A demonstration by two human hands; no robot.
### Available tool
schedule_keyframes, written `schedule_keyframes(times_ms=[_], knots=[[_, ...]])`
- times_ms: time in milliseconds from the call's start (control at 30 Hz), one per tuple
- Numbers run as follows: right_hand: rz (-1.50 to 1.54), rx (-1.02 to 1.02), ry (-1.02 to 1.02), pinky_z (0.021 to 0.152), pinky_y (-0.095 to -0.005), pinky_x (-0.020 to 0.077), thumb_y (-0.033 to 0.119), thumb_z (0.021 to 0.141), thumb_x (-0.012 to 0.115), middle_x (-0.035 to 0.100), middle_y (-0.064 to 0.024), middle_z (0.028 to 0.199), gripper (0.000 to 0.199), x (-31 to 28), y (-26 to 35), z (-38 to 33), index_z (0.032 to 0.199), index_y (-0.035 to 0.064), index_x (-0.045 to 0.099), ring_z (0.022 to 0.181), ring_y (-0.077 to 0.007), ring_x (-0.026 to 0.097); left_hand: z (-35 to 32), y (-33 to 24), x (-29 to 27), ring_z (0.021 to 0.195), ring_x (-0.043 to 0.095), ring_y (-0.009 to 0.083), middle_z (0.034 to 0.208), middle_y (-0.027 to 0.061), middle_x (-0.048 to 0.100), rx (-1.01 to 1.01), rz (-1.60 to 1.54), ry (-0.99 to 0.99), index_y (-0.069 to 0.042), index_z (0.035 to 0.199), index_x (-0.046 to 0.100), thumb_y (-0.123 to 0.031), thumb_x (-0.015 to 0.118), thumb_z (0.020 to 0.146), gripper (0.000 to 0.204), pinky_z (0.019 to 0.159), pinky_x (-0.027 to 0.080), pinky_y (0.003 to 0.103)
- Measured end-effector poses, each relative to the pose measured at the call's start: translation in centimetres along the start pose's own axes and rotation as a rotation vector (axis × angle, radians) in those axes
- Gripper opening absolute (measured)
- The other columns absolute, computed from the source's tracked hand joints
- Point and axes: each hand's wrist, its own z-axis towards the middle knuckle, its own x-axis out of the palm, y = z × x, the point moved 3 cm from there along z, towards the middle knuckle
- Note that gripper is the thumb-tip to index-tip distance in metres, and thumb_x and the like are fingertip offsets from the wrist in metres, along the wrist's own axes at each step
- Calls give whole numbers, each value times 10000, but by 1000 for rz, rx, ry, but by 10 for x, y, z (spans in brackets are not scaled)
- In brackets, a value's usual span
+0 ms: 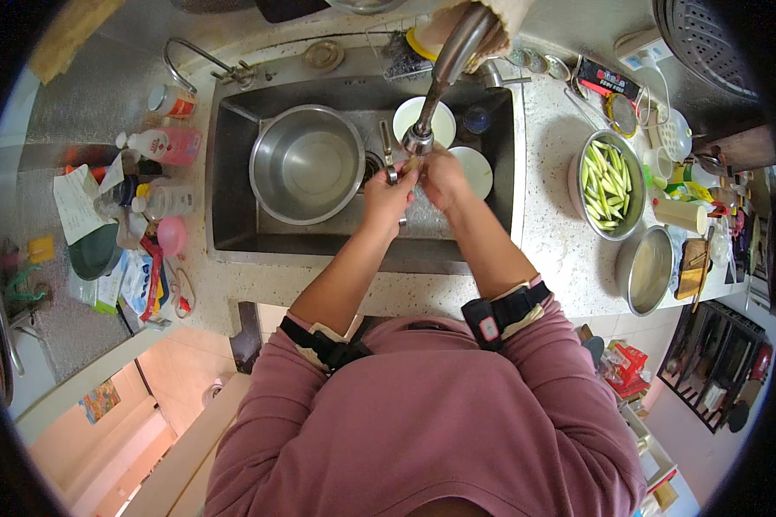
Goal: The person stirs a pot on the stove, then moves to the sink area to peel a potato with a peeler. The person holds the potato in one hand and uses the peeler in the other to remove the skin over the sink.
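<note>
My left hand (386, 202) is closed in the sink below the faucet, around a slim tool (388, 148) with a narrow handle and shiny metal parts. Its exact kind is unclear. Close beside it, my right hand (445, 179) is curled, fingertips almost meeting the left ones. A small pale brownish piece (414, 162) shows between the fingers, too hidden to name. The faucet head (417, 138) sits directly above both hands. Behind and beside them are a white bowl (444, 121) and a second white dish (483, 171). A large steel basin (272, 172) stands at the sink's left.
On the right counter stand a steel bowl (576, 194) of cut green vegetable strips (608, 185) and another steel bowl (636, 302). Bottles, including a pink one (177, 146), line the left counter. A small tap (177, 65) curves over the sink's back left corner.
</note>
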Motion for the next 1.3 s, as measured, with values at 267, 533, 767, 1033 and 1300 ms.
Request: schedule_keyframes(times_ms=[267, 533, 767, 1033, 1300], knots=[[-1542, -534, -726, 650, -435, 486, 439, 943, 344, 626, -151, 698, 524, -139, 168, 79, 799, 21, 627, 628, -286, 605, 15, 12, 1, 520, 455, 60, 786, -24, 544, -128, -24, -64, -97, 999, 557, -250, 671, 851, 242, 417, 334, 205], [-1411, -217, -590, 678, -421, 509, 272, 941, 385, 666, -183, 812, 344, -144, 198, 104, 961, 29, 628, 729, -308, 649, 5, 20, -5, 487, 406, 58, 754, 7, 543, -161, -53, 32, -85, 956, 536, -373, 537, 929, 290, 411, 303, 209], [-553, 39, 122, 786, -355, 497, 402, 862, 601, 599, -24, 1044, 423, -55, 47, -17, 1171, 120, 537, 951, -163, 566, -16, 22, -5, 468, 370, 54, 714, 18, 518, -205, -304, 190, -78, 933, 512, -358, 512, 947, 280, 400, 277, 198], [115, 36, 186, 675, -311, 491, 278, 961, 482, 518, 3, 794, 278, 18, 2, -116, 1207, 152, 510, 700, -131, 569, -54, -3, 7, 447, 358, 43, 695, -10, 480, -132, -281, 366, -111, 959, 485, -297, 484, 967, 186, 398, 265, 187], [253, -129, 77, 616, -286, 468, 334, 993, 373, 601, -75, 1081, 301, 23, 22, -136, 928, 103, 555, 730, -141, 567, -82, -18, 23, 473, 349, 45, 708, 14, 490, -88, -139, 476, -147, 1099, 480, -278, 493, 965, 188, 416, 273, 183]])
